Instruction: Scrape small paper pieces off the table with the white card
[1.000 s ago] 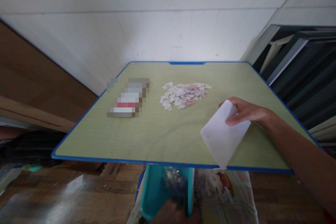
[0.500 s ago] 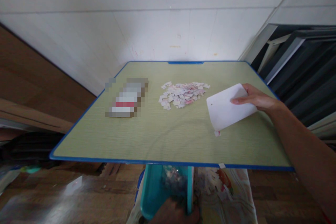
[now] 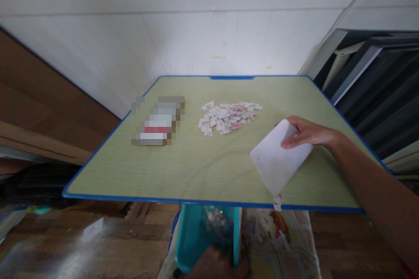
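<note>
My right hand [image 3: 299, 133] grips a thin white board [image 3: 278, 161] with rounded corners and a small hole, thumb on its face. The board is tilted, its lower corner close to the table's front edge. Right at that corner lie small paper pieces [image 3: 278, 200], one overhanging the blue edge. Below the table, my left hand [image 3: 218, 263] is closed at the near end of a teal tray [image 3: 188, 237]; its fingers are partly hidden and dim. Inside the tray is a blurred heap of small bits [image 3: 216, 220].
A pile of paper scraps [image 3: 229, 117] lies mid-table on the green tabletop [image 3: 147, 170]. A pixelated flat item [image 3: 157, 124] is on the left. A patterned cloth [image 3: 294, 257] lies under the tray. Dark panels [image 3: 376, 83] lean at the right, before the white wall [image 3: 196, 39].
My right hand has brought the board toward the front edge and turned it, and a small paper piece has moved along with its corner. My left hand and the tray stay put.
</note>
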Tool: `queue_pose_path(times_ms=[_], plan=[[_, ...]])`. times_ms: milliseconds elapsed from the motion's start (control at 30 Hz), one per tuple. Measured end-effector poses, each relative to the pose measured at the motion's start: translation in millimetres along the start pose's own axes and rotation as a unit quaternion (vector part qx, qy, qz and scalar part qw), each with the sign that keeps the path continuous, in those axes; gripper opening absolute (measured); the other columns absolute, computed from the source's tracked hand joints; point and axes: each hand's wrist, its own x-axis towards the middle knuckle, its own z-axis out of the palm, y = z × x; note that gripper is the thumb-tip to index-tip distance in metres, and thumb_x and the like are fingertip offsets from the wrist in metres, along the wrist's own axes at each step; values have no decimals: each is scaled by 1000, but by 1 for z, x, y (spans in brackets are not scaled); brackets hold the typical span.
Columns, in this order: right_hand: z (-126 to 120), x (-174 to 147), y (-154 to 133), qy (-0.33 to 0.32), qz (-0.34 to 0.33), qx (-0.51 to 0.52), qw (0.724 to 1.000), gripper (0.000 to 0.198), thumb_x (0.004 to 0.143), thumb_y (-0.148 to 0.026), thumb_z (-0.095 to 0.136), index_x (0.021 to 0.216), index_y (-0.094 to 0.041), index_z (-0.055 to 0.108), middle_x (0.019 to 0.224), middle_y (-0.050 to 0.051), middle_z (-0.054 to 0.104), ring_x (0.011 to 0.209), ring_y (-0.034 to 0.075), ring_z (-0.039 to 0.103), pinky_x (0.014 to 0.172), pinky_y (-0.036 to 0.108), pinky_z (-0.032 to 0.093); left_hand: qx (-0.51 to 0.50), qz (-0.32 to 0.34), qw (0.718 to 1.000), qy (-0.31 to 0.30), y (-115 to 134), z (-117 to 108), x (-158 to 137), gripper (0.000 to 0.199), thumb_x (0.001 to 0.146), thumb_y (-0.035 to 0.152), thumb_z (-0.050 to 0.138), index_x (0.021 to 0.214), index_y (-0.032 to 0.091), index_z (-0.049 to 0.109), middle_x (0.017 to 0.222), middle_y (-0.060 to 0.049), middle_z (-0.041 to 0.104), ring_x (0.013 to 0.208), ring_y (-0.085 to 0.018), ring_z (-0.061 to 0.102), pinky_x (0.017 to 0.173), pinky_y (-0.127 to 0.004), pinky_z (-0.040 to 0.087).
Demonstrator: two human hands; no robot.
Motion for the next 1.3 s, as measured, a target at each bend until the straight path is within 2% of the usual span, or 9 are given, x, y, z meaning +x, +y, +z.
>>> queue_pose_path(times_ms=[200,533,767,933,1000,1067,1133,1233,1300], plan=[[4,2,-1,-32,-12,2,999,25,52,-23,68,74,-14,61,64,-2,61,52,10,55,44,16,42,13,8,1000,-6,-3,-10,4,28,72,13,51,100,17,46,45,5,54,31,-11,45,30,-18,29],[3,2,2,-42,-15,3,999,24,53,-24,68,75,-16,62,65,-2,61,52,10,55,43,16,42,11,8,999,37,0,5,-2,21,75,18,51,96,19,47,41,9,47,28,-9,39,29,-20,25],[5,2,4,-22,-11,-38,999,26,51,-24,69,74,-15,63,62,-2,60,51,9,54,42,16,40,13,7,1000,7,-1,-3,0,24,74,17,51,98,19,46,42,7,50,31,-9,41,30,-19,25],[15,0,-5,-129,-7,-49,990,24,54,-24,67,76,-14,63,66,-2,61,56,10,56,46,17,42,2,-5,1000,14,0,-6,1,21,73,18,53,94,20,47,44,7,51,31,-10,42,30,-19,26],[17,1,-6,-130,-20,-26,991,25,55,-24,67,77,-14,62,67,-2,61,56,10,56,47,17,43,4,-7,1000,17,0,-5,1,20,74,18,52,93,20,48,44,6,51,31,-11,43,30,-20,26],[14,4,-2,-45,-51,19,997,28,54,-25,68,79,-15,61,68,-1,61,55,10,55,46,18,43,9,-8,1000,22,0,-4,1,18,74,18,52,92,19,48,43,6,51,31,-11,43,30,-21,26],[8,9,4,109,-98,79,986,32,55,-28,68,84,-16,60,73,0,62,55,11,56,47,20,44,4,-7,1000,28,0,-3,1,16,74,19,52,90,19,49,43,6,50,30,-11,42,30,-21,25],[-4,17,15,316,-156,141,925,34,58,-31,67,89,-20,57,87,1,62,65,12,58,56,24,48,-12,-6,999,33,-1,-1,2,16,73,20,53,88,18,50,44,5,51,32,-10,43,30,-20,26],[-11,22,20,380,-163,153,897,35,59,-32,66,91,-22,56,96,1,60,75,15,59,64,28,49,-17,2,999,42,-2,-1,2,16,73,19,53,89,18,51,46,5,52,33,-10,44,31,-19,27]])
